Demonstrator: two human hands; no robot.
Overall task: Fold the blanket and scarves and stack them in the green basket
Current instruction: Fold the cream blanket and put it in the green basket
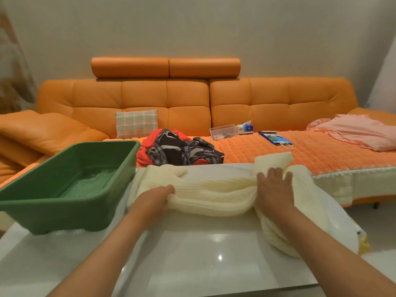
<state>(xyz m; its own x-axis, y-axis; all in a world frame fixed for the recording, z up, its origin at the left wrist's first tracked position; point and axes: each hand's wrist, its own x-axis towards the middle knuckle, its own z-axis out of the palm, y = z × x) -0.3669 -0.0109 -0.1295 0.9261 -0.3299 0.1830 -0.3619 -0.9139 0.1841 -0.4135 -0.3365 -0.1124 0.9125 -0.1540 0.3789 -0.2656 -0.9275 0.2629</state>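
Note:
A cream knitted scarf lies bunched across the far half of the glossy white table. My left hand grips its near fold at the left, fingers tucked under the knit. My right hand lies flat on the scarf's right part, fingers straight and spread. One end of the scarf hangs off the table's right edge. The green basket stands empty on the table's left corner. A heap of red, dark and striped scarves lies on the sofa behind.
The orange sofa runs along the wall with a checked cushion, a clear plastic box, a tissue box, a blue paper bag and a pink cloth on its seat.

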